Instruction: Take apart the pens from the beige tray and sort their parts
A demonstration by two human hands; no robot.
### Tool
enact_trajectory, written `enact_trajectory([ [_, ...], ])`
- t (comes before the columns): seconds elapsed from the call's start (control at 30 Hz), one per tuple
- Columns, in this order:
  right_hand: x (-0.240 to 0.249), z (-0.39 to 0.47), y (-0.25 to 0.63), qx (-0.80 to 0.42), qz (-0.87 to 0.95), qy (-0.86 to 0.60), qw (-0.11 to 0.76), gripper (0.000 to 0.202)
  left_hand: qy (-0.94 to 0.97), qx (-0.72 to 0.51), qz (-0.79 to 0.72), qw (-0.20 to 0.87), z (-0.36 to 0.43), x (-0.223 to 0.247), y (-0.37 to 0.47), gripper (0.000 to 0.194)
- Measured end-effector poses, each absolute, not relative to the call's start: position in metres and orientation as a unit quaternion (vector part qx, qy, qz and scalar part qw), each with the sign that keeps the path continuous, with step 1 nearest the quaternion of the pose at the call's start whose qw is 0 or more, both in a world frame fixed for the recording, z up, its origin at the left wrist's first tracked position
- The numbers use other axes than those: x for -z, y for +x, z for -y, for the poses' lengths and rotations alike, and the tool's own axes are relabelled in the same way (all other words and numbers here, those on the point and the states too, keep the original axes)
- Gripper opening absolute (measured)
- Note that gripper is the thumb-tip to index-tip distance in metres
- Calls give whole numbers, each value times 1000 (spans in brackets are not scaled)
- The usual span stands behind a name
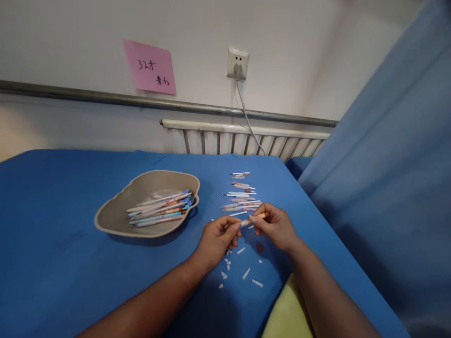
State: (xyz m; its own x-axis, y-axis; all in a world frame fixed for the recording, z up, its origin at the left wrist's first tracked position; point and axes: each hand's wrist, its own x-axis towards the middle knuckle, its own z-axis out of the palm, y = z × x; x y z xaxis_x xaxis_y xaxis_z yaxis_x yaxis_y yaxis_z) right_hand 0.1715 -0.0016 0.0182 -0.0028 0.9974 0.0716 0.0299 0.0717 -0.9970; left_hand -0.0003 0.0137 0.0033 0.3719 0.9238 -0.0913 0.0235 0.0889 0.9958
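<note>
Head view: left hand (218, 238) and right hand (277, 227) pinch what seems a pen (245, 223), crosswise, orange end rightward.

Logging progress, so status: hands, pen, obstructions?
Left hand and right hand, both gripping one pen. White bits scattered nearby. Nothing visibly blocking the pen.

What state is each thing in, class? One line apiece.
Pen: held in left hand and right hand; whether complete, unclear
Basin: upright, holding pens
Pen parts: laid out beyond the hands
White pieces: scattered loose
Plug: inserted in socket
Pink note: stuck up, written on
Cord: hanging down
</note>
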Motion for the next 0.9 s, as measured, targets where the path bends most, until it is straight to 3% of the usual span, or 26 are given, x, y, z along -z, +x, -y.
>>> enact_trajectory([
  [0.23, -1, -1, 164, -467, 528, -526, 475, 35, 620, -415, -447, 493, -15, -11, -6, 21],
  [0.5, -6, 0, 164, -425, 582, -476, 503, 18, 550, -396, -443, 586, -22, -9, -5, 30],
  [0.8, 1, 0, 161, -443, 565, -538, 441, 41, 598, -397, -447, 534, -20, -12, -6, 24],
  [0.9, -2, 0, 160, -476, 546, -516, 457, 33, 583, -392, -441, 559, -23, -10, -7, 27],
])
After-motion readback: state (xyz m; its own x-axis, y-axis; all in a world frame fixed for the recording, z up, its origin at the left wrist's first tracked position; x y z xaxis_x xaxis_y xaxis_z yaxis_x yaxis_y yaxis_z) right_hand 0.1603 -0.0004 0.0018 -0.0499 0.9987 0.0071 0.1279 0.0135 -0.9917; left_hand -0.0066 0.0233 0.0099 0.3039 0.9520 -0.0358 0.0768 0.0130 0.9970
